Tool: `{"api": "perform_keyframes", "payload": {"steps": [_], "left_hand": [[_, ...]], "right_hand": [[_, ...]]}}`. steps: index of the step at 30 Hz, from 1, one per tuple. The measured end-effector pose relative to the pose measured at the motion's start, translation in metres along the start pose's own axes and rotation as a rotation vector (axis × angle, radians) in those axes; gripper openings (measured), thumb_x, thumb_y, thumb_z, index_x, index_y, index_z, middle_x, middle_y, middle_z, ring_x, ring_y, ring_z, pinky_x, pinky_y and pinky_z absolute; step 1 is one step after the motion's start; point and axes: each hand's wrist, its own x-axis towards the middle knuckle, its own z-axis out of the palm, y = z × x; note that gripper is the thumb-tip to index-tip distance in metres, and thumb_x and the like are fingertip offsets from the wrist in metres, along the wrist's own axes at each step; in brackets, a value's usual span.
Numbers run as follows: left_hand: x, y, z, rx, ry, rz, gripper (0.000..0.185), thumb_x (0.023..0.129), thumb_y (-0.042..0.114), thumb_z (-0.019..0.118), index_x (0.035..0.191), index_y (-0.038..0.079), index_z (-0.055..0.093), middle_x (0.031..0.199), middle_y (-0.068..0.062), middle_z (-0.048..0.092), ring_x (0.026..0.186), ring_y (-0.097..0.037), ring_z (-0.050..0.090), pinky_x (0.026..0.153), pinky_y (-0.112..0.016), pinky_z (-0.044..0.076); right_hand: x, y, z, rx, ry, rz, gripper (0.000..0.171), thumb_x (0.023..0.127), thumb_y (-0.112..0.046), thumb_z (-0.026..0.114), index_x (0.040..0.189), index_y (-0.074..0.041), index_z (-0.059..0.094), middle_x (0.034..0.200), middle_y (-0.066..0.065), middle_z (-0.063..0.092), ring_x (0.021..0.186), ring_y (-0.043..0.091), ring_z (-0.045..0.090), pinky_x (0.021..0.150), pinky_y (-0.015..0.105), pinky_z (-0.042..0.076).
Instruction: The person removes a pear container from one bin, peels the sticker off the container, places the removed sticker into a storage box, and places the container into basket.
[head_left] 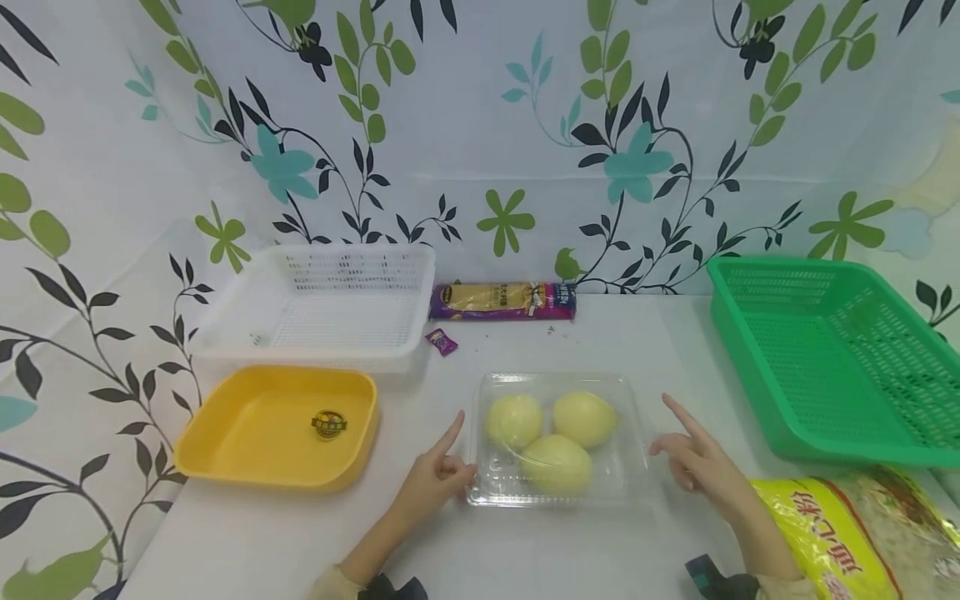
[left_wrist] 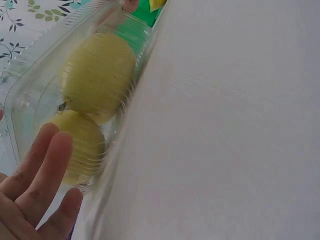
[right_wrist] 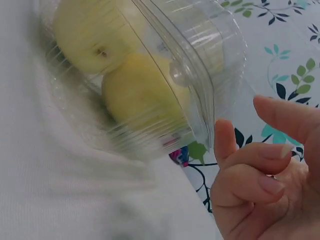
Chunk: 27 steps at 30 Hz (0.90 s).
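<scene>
Left hand (head_left: 435, 477) sits at the left edge of the clear plastic clamshell box of three pale yellow round fruits (head_left: 555, 440), index finger straight & pointing up-forward, other fingers curled, touching or v. close to the box corner; it holds nothing. Right hand (head_left: 693, 462) is just off the box's right side, apart from it, index out, rest loosely curled, also holding nothing. Both hands flank the box, prob. lined up to take it from either side. The box lies flat on the white tabletop (head_left: 420, 533), centre-front, lid closed.

Further out: yellow shallow plastic tray (head_left: 217, 433) to the left w/ a small round dark-and-gold item (head_left: 329, 425) in it; white slotted plastic basket (head_left: 225, 317) behind that; small purple wrapper (head_left: 442, 341); long purple-and-yellow packet (head_left: 502, 300) against the floral backdrop; green slotted plastic basket (head_left: 750, 333) at right; yellow-printed bag of pale strands (head_left: 847, 533) at bottom right, cut off by the frame.

Wrist views are blurry; the third fruit is mostly hidden there. Packet print is too small to read.
</scene>
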Motion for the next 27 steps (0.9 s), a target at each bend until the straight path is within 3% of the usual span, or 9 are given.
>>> {"api": "perform_keyframes", "payload": {"steps": [4, 6, 9, 12, 16, 20, 23, 27], "left_hand": [[0.002, -0.010, 0.000, -0.094, -0.119, -0.019, 0.077, 0.085, 0.001, 0.055, 0.143, 0.004, 0.005, 0.079, -0.022, 0.062, 0.066, -0.032, 0.059, 0.059, -0.025, 0.044], [0.004, -0.020, 0.001, -0.154, -0.187, -0.013, 0.082, 0.084, -0.003, 0.054, 0.143, 0.005, -0.002, 0.080, -0.026, 0.061, 0.068, -0.037, 0.059, 0.059, -0.026, 0.044], [0.007, -0.033, 0.002, -0.204, -0.255, -0.006, 0.088, 0.084, -0.004, 0.055, 0.142, 0.011, -0.009, 0.079, -0.027, 0.061, 0.066, -0.042, 0.059, 0.052, -0.023, 0.041], [0.008, -0.042, 0.002, -0.216, -0.280, 0.003, 0.091, 0.084, -0.003, 0.056, 0.142, 0.014, -0.012, 0.078, -0.028, 0.060, 0.063, -0.041, 0.059, 0.048, -0.021, 0.039], [0.009, -0.046, 0.002, -0.222, -0.290, -0.021, 0.092, 0.084, -0.001, 0.056, 0.142, 0.017, -0.013, 0.075, -0.027, 0.060, 0.061, -0.037, 0.060, 0.051, -0.023, 0.042], [0.006, -0.038, 0.003, -0.227, -0.284, -0.068, 0.090, 0.085, -0.002, 0.053, 0.142, 0.017, -0.014, 0.074, -0.027, 0.060, 0.061, -0.038, 0.061, 0.055, -0.023, 0.044], [0.003, -0.025, 0.005, -0.238, -0.255, -0.074, 0.088, 0.084, -0.004, 0.052, 0.142, 0.012, -0.013, 0.071, -0.029, 0.059, 0.059, -0.040, 0.059, 0.052, -0.022, 0.043], [-0.001, -0.014, 0.009, -0.255, -0.185, -0.071, 0.088, 0.079, -0.009, 0.050, 0.143, 0.010, -0.008, 0.069, -0.027, 0.060, 0.049, -0.028, 0.058, 0.045, -0.021, 0.040]], "right_hand": [[-0.001, 0.002, -0.003, -0.060, -0.041, 0.090, 0.067, 0.092, -0.017, 0.050, 0.144, -0.015, 0.009, 0.084, 0.017, 0.053, 0.044, 0.009, 0.033, 0.040, 0.024, 0.032], [-0.002, 0.003, -0.004, -0.092, -0.098, 0.135, 0.069, 0.091, -0.019, 0.051, 0.145, -0.017, 0.008, 0.077, 0.012, 0.050, 0.044, 0.009, 0.032, 0.042, 0.023, 0.032], [-0.002, 0.007, -0.006, -0.059, -0.215, 0.153, 0.075, 0.091, -0.018, 0.051, 0.144, -0.018, -0.001, 0.073, 0.007, 0.051, 0.043, 0.008, 0.033, 0.041, 0.021, 0.032], [0.000, 0.013, -0.009, 0.022, -0.318, 0.122, 0.077, 0.091, -0.012, 0.049, 0.143, -0.012, -0.008, 0.072, 0.005, 0.055, 0.042, 0.006, 0.034, 0.039, 0.020, 0.031], [0.002, 0.024, -0.010, 0.111, -0.479, 0.096, 0.072, 0.091, -0.007, 0.045, 0.139, 0.002, -0.008, 0.072, 0.007, 0.060, 0.041, 0.003, 0.034, 0.036, 0.020, 0.028], [0.002, 0.033, -0.009, 0.253, -0.613, 0.064, 0.066, 0.091, -0.002, 0.040, 0.136, 0.006, -0.009, 0.078, 0.017, 0.063, 0.042, 0.002, 0.037, 0.035, 0.023, 0.025], [0.003, 0.037, -0.007, 0.338, -0.652, 0.010, 0.065, 0.091, 0.002, 0.037, 0.134, 0.007, -0.010, 0.080, 0.019, 0.063, 0.043, 0.003, 0.037, 0.034, 0.029, 0.021], [0.003, 0.038, -0.004, 0.362, -0.673, -0.062, 0.064, 0.091, 0.003, 0.037, 0.133, 0.009, -0.011, 0.081, 0.017, 0.064, 0.038, 0.018, 0.030, 0.035, 0.036, 0.019]]}}
